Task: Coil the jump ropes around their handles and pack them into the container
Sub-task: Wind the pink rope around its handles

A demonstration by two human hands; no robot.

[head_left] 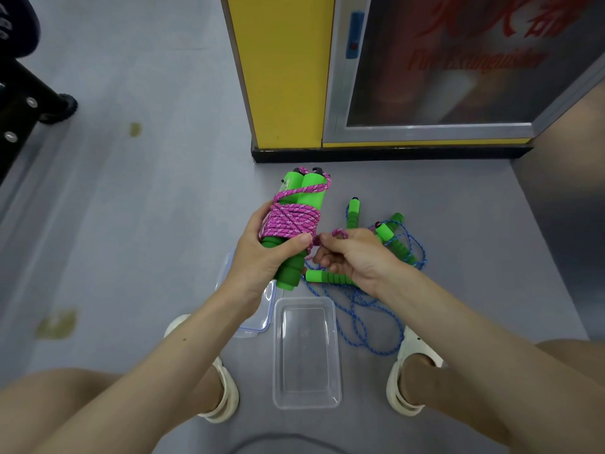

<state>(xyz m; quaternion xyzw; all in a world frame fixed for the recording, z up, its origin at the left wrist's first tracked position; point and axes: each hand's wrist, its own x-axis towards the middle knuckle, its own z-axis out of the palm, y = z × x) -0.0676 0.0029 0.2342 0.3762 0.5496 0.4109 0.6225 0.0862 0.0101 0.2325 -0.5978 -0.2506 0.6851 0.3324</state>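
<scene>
Pink-purple is the coiled rope (289,221) I'm watching. It's wound crosswise round a pair of green foam handles (302,191), which are held side by side and tilted up and away from me, black caps at the far end.

Head view, the only feed I've got: left grip (262,253) is wrapped round the lower half of that bundle, thumb across the front just below the coils, fingers behind. Right grip (357,257) is just beside it, thumb and forefinger pinching the loose tail of the coiled rope. A small loop of the same cord pokes up over the forefinger. Both grips are up off the grey floor (147,240), and in frame they sit past the container's far edge.

The clear plastic container (306,371) lies on the floor btwn the person's feet in white sandals (229,394), open side up. Its lid (262,317), clear w/ a blue edge, lies just left of it, partly hidden under the left forearm.

Right of the container, blue rope (370,309) lies on the floor in a loose, uncoiled tangle w/ several more green grips-style handles (330,277) in it. Part of it is hidden behind the right grip.

Beyond are a yellow pillar (281,70) and a glass-fronted fire extinguisher cabinet (458,77).
</scene>
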